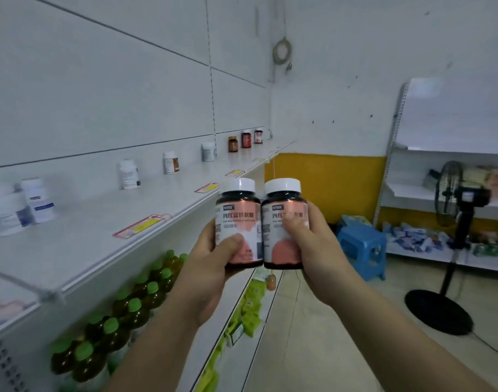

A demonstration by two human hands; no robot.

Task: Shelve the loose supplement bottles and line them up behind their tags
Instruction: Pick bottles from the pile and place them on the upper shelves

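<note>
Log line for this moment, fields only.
left hand: holds left bottle | right hand: holds right bottle | both upright, side by side | shelf: not yet placed

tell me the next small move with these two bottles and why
Probably carry both to the far end of the shelf. The left hand grips the left bottle and the right hand the right bottle, neither shelved yet, and a far bottle there seems to bear a similar pink label, though too small to confirm.

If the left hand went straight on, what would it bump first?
Probably nothing near: the left hand, gripping a bottle, points forward toward the yellow wall; depth unclear.
</note>
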